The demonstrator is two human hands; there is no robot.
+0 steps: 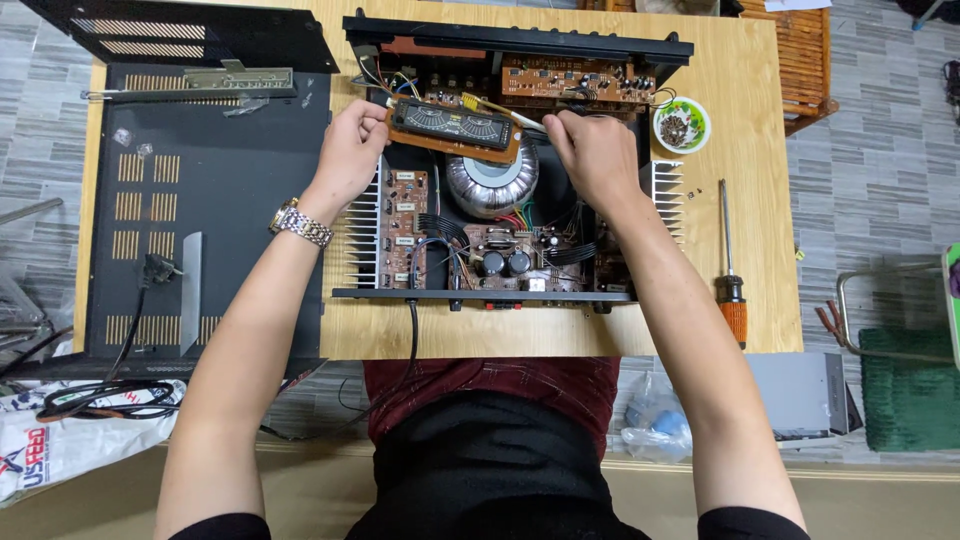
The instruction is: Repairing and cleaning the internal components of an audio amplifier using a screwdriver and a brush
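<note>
From above, both hands hold a brown display board [455,127] over the opened amplifier chassis [500,200] on the wooden counter [745,90]. The left hand [350,150] pinches the board's left end with fingers closed. The right hand [595,155] is closed at its right end. A silver toroidal transformer [490,185] sits just below. A screwdriver [730,265] lies to the right, near a small bowl of screws [682,125].

Wooden table [760,210]: opened amplifier [500,250], black cover [230,200], bowl [682,125] (screws inside), screwdriver [730,270].
</note>
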